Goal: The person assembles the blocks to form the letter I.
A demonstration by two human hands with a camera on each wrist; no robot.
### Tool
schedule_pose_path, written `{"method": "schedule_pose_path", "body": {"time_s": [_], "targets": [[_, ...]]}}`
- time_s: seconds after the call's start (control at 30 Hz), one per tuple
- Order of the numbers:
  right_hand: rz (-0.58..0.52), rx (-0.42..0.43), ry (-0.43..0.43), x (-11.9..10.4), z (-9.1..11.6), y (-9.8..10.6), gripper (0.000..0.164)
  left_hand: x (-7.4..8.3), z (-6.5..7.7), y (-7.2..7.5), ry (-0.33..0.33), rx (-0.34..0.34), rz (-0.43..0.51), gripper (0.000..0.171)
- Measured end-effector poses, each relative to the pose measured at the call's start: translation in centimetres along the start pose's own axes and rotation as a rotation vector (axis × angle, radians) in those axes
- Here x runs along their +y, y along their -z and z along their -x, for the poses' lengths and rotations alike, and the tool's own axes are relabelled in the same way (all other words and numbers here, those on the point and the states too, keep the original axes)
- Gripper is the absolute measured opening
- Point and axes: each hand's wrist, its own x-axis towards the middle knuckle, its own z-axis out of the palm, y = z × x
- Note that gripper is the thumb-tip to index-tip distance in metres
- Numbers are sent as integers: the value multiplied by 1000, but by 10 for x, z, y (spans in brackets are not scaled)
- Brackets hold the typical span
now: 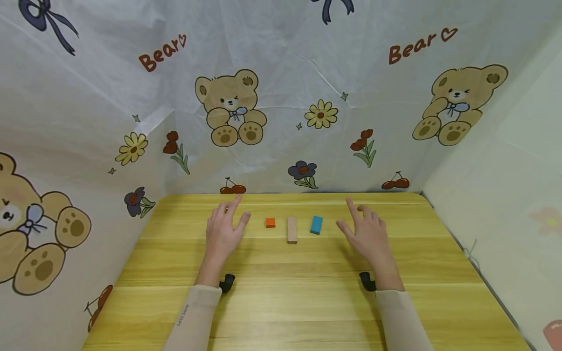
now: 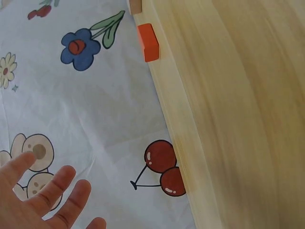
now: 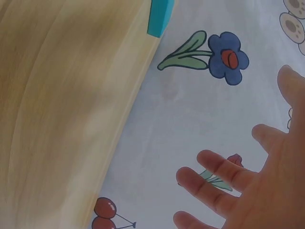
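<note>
Head view: left hand [image 1: 223, 233] at 9 o'clock from the wooden block [image 1: 291, 230], right hand [image 1: 369, 235] at 3, fingers spread on both, orange block [image 1: 270, 223] and blue block [image 1: 316, 225] between.

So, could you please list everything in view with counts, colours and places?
Table: one, yellowish, lower centre.
Orange block: one, orange, table, leftmost.
Wood block: one, tan, table, middle.
Blue block: one, blue, table, rightmost.
Printed backdrop: three sides, whitish, behind, left and right of table.
Bear prints: three, tan, backdrop.
Other prints: several, mixed colours, backdrop.
Cord: one, whitish, table's right edge.
Sleeves: two, beige, lower left and right.
Wrist pieces: two, black, beside the sleeves.
Left hand: one, bare, left of orange block.
Right hand: one, bare, right of blue block.
</note>
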Motion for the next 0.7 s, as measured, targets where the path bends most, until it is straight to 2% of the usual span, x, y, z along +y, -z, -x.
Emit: {"method": "schedule_pose_path", "body": {"time_s": [0.7], "targets": [[-23, -52, 14, -12, -1, -14, 82, 10, 4, -15, 58, -81, 101, 64]]}}
